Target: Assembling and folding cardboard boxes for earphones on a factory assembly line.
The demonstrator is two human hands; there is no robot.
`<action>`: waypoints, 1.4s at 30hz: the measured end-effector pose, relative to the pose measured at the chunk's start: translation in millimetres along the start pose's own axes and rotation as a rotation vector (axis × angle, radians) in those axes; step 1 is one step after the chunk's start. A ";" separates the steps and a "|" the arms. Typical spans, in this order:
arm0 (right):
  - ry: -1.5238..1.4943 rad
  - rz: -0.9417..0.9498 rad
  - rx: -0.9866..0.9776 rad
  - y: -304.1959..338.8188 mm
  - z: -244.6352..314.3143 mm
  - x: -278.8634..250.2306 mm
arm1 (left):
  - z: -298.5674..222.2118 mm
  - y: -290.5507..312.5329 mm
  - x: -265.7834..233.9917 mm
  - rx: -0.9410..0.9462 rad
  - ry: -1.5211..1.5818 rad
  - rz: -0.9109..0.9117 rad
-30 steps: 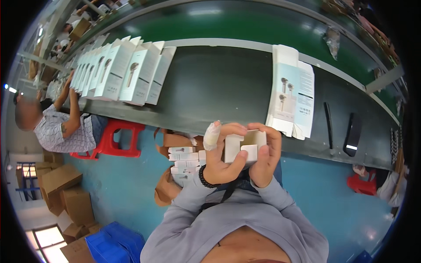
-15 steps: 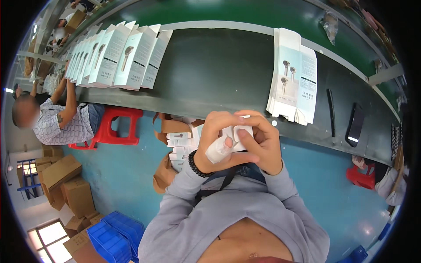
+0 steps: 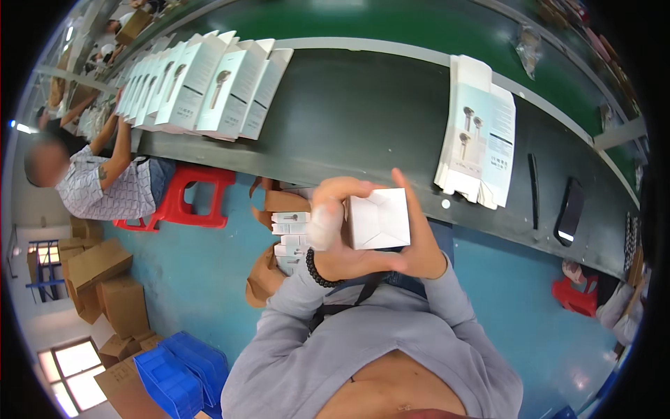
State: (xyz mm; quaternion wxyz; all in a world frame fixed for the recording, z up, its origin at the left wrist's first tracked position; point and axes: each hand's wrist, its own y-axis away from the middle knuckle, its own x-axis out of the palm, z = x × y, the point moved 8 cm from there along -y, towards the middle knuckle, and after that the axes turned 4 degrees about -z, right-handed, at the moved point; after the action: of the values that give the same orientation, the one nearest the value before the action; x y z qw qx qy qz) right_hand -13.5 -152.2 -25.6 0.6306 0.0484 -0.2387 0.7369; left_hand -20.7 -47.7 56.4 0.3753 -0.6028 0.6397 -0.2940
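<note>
A white carton (image 3: 380, 218) is held up just off the table's near edge, its folded end with interlocked flaps turned toward me. My left hand (image 3: 336, 257) grips its left side, thumb beneath and fingers curved around; one finger wears a white wrapping, and a black beaded bracelet (image 3: 319, 269) is on the wrist. Along the right side of the carton lies my right hand (image 3: 423, 244), palm against it and one finger pointing up past its edge. The carton's printed faces are hidden from me.
Flat printed cartons (image 3: 478, 133) lie stacked at right on the dark table (image 3: 356, 105), beside a black pen (image 3: 534, 188) and a phone (image 3: 571, 209). Several upright cartons (image 3: 222, 87) line the left. Below stands an open brown box (image 3: 264, 276) with more cartons. A person (image 3: 105, 174) sits left.
The carton has turned so its flap-folded end now faces me. My right fingers have moved from its end to its right side. My view has shifted slightly.
</note>
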 end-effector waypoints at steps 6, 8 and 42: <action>0.670 0.281 0.153 -3.0 -5.7 19.9 | 13.1 -31.0 -19.7 -0.340 -0.291 0.671; 0.700 0.311 0.136 -15.0 8.3 16.4 | 8.0 -45.4 -48.4 -0.296 -0.242 0.558; 1.109 -0.238 -0.873 13.5 169.5 -65.9 | 17.0 -25.7 19.6 0.142 -0.391 0.254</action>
State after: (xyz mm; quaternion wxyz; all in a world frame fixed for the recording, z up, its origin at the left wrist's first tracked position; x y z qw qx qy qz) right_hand -52.2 -283.1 95.3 0.6971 -0.5643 -0.1489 0.4163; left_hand 7.9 -68.4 66.0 0.5675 -0.5350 0.6033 -0.1666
